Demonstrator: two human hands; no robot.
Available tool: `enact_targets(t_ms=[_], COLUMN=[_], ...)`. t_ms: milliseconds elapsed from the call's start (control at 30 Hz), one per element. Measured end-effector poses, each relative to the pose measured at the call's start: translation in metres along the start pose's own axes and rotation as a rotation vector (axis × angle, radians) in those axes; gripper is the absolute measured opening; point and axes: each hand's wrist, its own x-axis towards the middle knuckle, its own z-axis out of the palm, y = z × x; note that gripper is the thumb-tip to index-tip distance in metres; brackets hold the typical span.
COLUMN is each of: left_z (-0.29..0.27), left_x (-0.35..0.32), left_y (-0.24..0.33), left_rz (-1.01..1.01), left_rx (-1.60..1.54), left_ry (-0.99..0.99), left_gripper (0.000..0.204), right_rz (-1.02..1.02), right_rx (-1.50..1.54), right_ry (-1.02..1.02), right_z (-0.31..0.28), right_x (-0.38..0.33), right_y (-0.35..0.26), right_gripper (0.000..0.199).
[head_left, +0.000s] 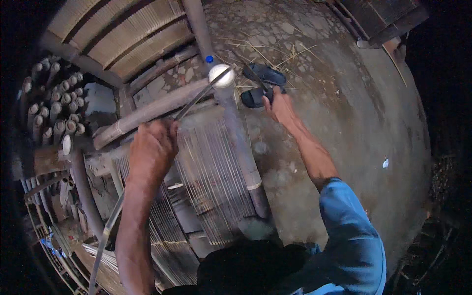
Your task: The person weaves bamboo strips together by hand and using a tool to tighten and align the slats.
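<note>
My left hand (153, 147) is closed around a long, thin bamboo strip (199, 96). One end of the strip reaches up and right across the pale round top of a post (221, 76); the other trails past my left forearm to the lower edge. My right hand (279, 105) is closed on what looks like a knife (268, 92), its narrow dark blade pointing up and left toward the strip's far end. Blade and strip appear apart, though the dim light blurs the blade's outline.
Beneath my left arm is a slatted bamboo bench (211, 172) with thick pole rails (152, 112). Dark sandals (264, 73) lie on the floor beyond my right hand, beside scattered thin sticks (297, 55). Bundled bamboo poles (56, 105) stand left. A blue cap (209, 59) shows behind the post.
</note>
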Motion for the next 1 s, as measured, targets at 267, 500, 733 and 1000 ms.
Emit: enact_targets(t_ms=[267,500,733,1000], left_z=[-0.011,-0.014,-0.011,-0.016], left_x=[0.0,0.011,0.005,0.018], left_y=[-0.005,-0.002,-0.012,0.0], left_rz=[-0.144,-0.102,-0.077,-0.123], left_rx=[-0.092,0.016,-0.085,-0.096], left_ry=[-0.109,-0.149,-0.09,-0.094], left_gripper=[0.032,0.031,0.03,0.027], right_rz=[-0.195,-0.314,-0.084,-0.34], right_rx=[0.299,0.255,0.175,0.518], right_ry=[0.17,0.275,0.037,0.427], right_z=[-0.054,-0.009,-0.017,-0.018], right_x=[-0.025,0.006,-0.018,0.0], right_y=[-0.093,-0.055,-0.043,-0.071], right_gripper=[0.042,0.04,0.041,0.045])
